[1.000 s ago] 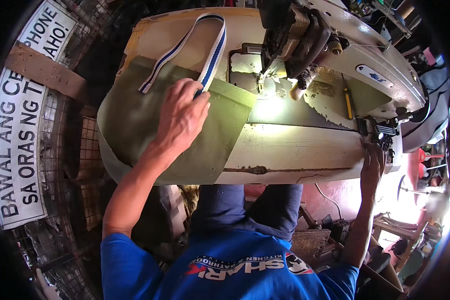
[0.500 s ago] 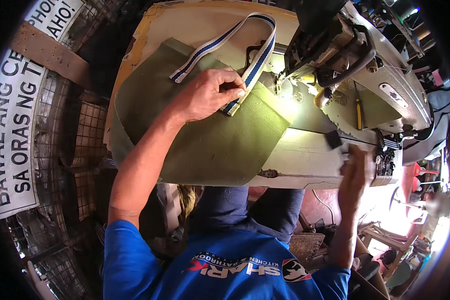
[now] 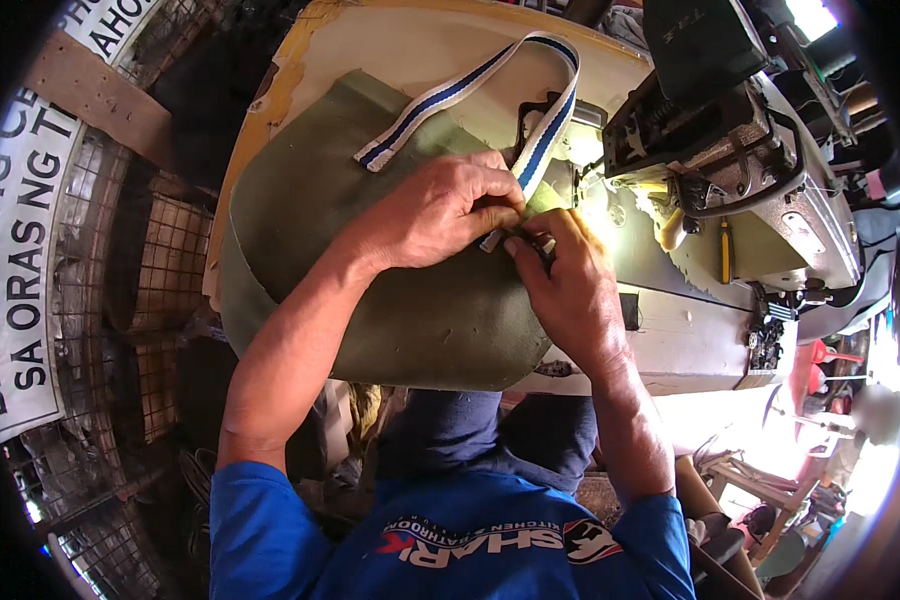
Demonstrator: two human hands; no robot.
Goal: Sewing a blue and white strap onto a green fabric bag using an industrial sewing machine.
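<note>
Pale desk (image 3: 360, 45), striped strap (image 3: 550, 137) partly over green sheet (image 3: 390, 310).
Left hand (image 3: 450, 205) pinching near end of striped strap, loop toward 12 o'clock; right hand (image 3: 575, 285) fingers bent beside it, grip unclear; sewing machine (image 3: 725, 140) at 2 o'clock.

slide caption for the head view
Left hand pinches a striped strap over green material, right hand alongside, near a sewing machine.

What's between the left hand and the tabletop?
The green sheet lies between the left hand and the tabletop, as the head view shows; that hand's fingertips are at the striped strap.
</note>
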